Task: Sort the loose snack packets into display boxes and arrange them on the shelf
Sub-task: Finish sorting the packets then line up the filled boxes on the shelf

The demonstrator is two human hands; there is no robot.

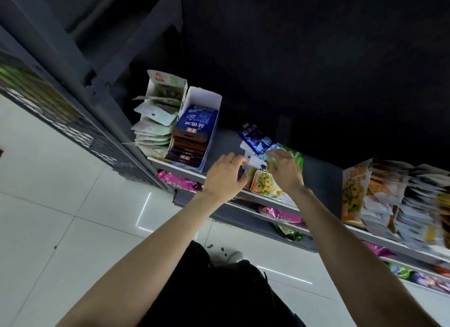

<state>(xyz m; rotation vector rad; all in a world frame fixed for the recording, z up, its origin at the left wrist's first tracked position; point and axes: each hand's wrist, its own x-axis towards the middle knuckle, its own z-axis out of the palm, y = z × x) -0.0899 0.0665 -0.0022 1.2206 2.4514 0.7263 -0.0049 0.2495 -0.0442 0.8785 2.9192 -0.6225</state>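
Item: loose snack packets (264, 178), heaped on the shelf (270, 200) between your two hands. Your left hand (225, 172) curls at the heap's left edge, fingertips on a white packet tab; whether it truly pinches cannot be told. Your right hand (283, 169) grips a blue packet (257, 139), long axis running up-left toward the blue display box (194, 131). The box stands left of both hands, nearer your left.

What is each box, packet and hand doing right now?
blue box: open, standing on the shelf, holding dark packets.
green box: open, pale packets spilling out.
loose packets: heaped on the shelf, unsorted.
left hand: fingers curled at the heap's edge.
right hand: fingers resting on the heap.
shelf: partly filled.
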